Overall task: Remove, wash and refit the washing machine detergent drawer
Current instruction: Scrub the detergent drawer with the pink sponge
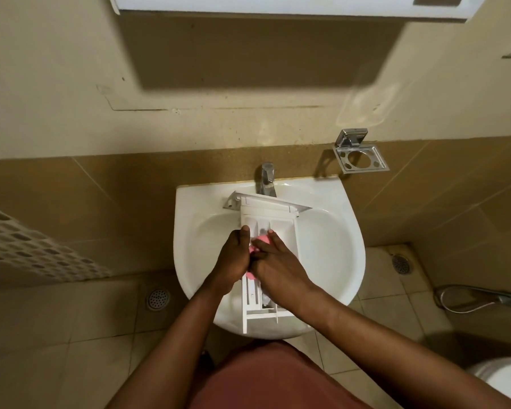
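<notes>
In a bathroom washbasin (337, 261) the detergent drawer (278, 221) lies lengthwise, front panel by the tap (266, 178). Left hand (233, 259) and right hand (279, 268) meet mid-drawer, both clutching a pink wad (261, 240).

I can read no lettering here: the detergent drawer (281, 228) shows no legible marks, nor the pink sponge (261, 240) on it, nor the tap (266, 176) behind it.

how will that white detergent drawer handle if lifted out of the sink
Probably stiff: the detergent drawer is moulded plastic with thin divider walls. Likely light for its size, being hollow. It lies across the curved sink, so it may rock or slide when pushed.
</notes>
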